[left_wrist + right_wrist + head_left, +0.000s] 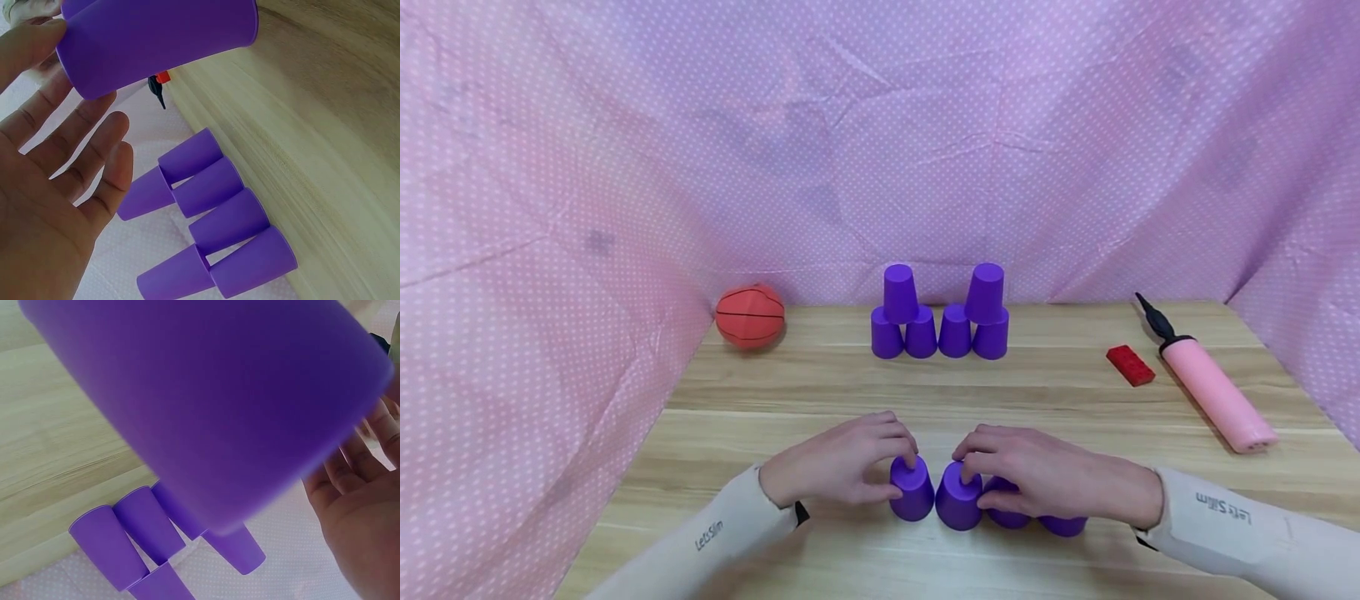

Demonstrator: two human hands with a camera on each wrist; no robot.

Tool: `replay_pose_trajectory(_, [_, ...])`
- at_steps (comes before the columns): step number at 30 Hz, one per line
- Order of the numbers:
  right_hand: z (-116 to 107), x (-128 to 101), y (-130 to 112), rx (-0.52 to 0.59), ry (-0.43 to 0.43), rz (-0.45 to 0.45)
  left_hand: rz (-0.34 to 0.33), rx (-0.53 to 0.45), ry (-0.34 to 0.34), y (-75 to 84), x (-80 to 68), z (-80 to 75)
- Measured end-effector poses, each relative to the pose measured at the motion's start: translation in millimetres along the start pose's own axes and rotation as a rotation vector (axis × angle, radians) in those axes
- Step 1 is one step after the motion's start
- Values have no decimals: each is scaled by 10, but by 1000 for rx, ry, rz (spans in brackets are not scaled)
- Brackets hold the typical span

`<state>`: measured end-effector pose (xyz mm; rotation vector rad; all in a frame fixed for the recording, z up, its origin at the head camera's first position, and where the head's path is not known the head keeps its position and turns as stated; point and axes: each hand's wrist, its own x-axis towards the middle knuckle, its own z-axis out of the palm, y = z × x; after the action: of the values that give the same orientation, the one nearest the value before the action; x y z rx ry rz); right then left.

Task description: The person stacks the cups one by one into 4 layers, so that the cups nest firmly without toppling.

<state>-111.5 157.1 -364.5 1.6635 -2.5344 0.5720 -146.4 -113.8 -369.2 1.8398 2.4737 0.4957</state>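
Note:
Near the front of the table, several upside-down purple cups stand in a row. My left hand [861, 458] pinches the leftmost purple cup [913, 493] near its raised base, thumb on one side and fingers on the other. The cup beside it, a second purple cup [958, 504], is gripped at the top by my right hand [1037, 471]. Under that hand, a third purple cup [1009, 518] is partly hidden, and another purple cup [1063, 526] shows below the wrist. In the left wrist view the held cup [156, 37] sits between thumb and fingertips.
Further back stand two small pyramids of purple cups, a left pyramid [900, 296] and a right pyramid [986, 296]. A red ball [750, 317] lies at back left. To the right are a red toy brick [1130, 366] and a pink hand pump [1217, 396]. Dotted pink cloth [880, 150] hangs behind.

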Motion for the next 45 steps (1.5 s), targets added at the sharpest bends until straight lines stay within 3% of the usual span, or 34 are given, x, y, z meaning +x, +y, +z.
replay_pose_trajectory(23, [25,6,-29,40,-22,48,-23,2,7,32,-12,20])
replay_pose_trajectory(37, [21,10,-15,16,15,12,-26,17,2,43,8,9])
replay_pose_trajectory(45, [-75,17,-9,-3,76,15,-8,26,76,12,27,-80])
